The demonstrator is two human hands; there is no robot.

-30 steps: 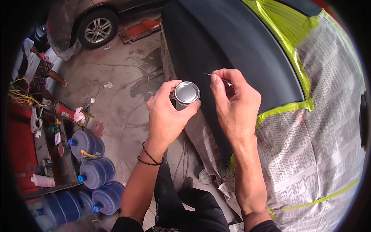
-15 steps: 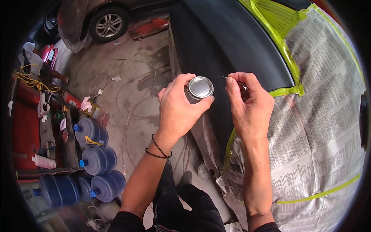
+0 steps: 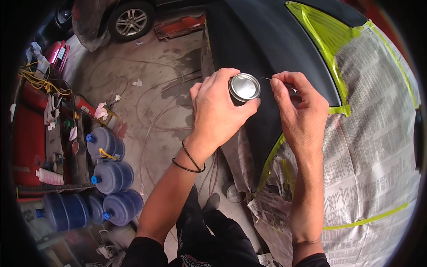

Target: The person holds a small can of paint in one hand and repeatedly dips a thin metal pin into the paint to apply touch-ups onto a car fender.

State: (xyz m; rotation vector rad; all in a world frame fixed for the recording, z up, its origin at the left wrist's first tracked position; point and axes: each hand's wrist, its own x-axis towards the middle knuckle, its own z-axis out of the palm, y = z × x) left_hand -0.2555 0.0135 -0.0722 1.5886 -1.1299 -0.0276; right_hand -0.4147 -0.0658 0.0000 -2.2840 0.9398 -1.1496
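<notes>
My left hand (image 3: 222,107) is wrapped round a small round metal can (image 3: 245,87), its silver lid facing up and pressed on. Just to the right of the can, my right hand (image 3: 300,104) pinches a thin bent metal wire (image 3: 265,78), its curved tip poking out toward the can without touching it. The rest of the wire is hidden by my fingers. Beneath both hands lies a dark matte car panel (image 3: 275,44), edged with yellow-green masking tape (image 3: 336,82).
Newspaper-like masking paper (image 3: 369,155) covers the car's side at right. Several blue water jugs (image 3: 113,173) stand at left, near red car parts (image 3: 31,147) and a yellow cord (image 3: 38,80). A hose (image 3: 147,98) loops over the floor. A car wheel (image 3: 131,21) is at the back.
Both hands, with the can and the wire, now appear a little higher and further right in view. The surroundings have shifted slightly too. My grips stay the same and the lid remains on.
</notes>
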